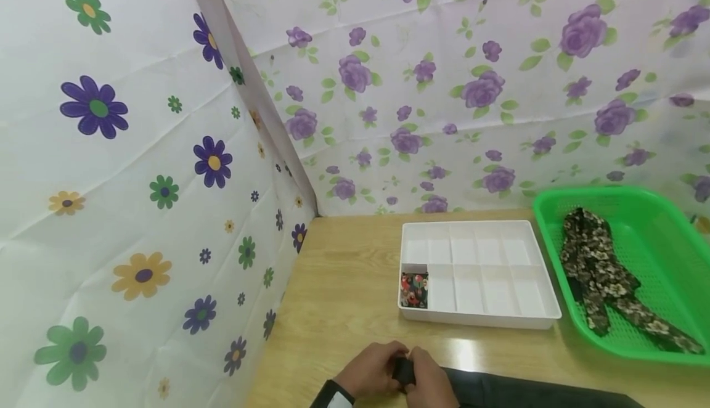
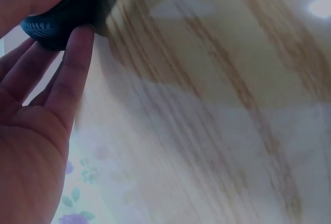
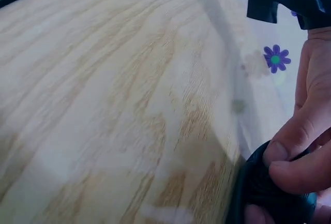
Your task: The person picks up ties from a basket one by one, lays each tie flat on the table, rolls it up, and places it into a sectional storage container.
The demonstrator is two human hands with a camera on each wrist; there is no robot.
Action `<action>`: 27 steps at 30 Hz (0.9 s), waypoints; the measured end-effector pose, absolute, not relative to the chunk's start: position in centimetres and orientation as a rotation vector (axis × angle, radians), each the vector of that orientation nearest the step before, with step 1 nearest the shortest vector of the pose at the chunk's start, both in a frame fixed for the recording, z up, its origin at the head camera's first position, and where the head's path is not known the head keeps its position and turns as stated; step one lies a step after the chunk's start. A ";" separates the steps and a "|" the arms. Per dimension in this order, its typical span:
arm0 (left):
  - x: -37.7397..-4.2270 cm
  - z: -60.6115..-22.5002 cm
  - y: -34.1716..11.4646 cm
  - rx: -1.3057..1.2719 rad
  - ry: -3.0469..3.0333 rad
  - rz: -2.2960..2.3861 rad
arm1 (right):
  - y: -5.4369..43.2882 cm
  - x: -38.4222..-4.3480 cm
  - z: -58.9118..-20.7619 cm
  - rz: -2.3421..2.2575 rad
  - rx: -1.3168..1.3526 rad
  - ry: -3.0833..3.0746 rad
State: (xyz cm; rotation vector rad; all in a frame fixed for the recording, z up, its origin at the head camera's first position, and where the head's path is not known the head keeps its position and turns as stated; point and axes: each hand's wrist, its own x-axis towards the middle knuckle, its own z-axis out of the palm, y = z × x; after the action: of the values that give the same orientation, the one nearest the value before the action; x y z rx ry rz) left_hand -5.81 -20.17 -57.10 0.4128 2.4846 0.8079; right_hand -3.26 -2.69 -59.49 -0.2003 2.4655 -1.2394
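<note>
A dark necktie (image 1: 499,389) stretches rightward along the table's front, and its left end is wound into a small roll (image 1: 403,371). My left hand (image 1: 368,368) grips that roll from the left, thumb and fingers around it. From the other side my right hand (image 1: 429,383) pinches the roll. The left wrist view shows a pale leaf-like motif on the dark roll (image 2: 39,26) between thumb and fingers. Thumbs press against the dark coil (image 3: 256,182) in the right wrist view. Part of the tie is hidden behind my right hand.
Beyond my hands sits a white divided tray (image 1: 479,320), with a folded multicoloured patterned cloth (image 1: 415,289) in its front left compartment. At right, a green basket (image 1: 610,347) holds dark floral cloth strips (image 1: 596,266). Flower-printed sheets (image 1: 444,87) stand behind and left of the wooden table (image 1: 344,272).
</note>
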 end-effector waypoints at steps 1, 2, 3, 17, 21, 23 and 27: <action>-5.8 -57.1 -20.1 0.417 2.487 0.799 | -2.7 -3.3 -59.5 -1.213 -0.227 2.482; -5.8 -57.0 -20.1 0.426 2.493 0.788 | -2.7 -3.4 -59.4 -1.183 -0.262 2.500; -5.8 -56.9 -20.1 0.436 2.498 0.778 | -2.7 -3.5 -59.3 -1.154 -0.300 2.512; -5.7 -57.7 -19.4 0.392 2.465 0.826 | -1.5 -3.6 -61.0 -1.339 -0.209 2.409; -5.6 -57.5 -19.3 0.407 2.490 0.793 | -1.6 -3.9 -60.0 -1.222 -0.331 2.426; -5.7 -57.4 -19.5 0.424 2.495 0.793 | -1.7 -3.9 -59.8 -1.199 -0.379 2.458; -5.9 -57.3 -19.8 0.413 2.488 0.818 | -1.6 -3.9 -60.8 -1.266 -0.392 2.491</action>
State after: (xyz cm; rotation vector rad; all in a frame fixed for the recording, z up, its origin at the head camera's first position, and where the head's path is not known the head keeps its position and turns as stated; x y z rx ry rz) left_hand -5.87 -19.81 -57.31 0.4125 2.4882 0.8180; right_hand -3.91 -1.60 -60.77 -0.3916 2.4914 -1.2661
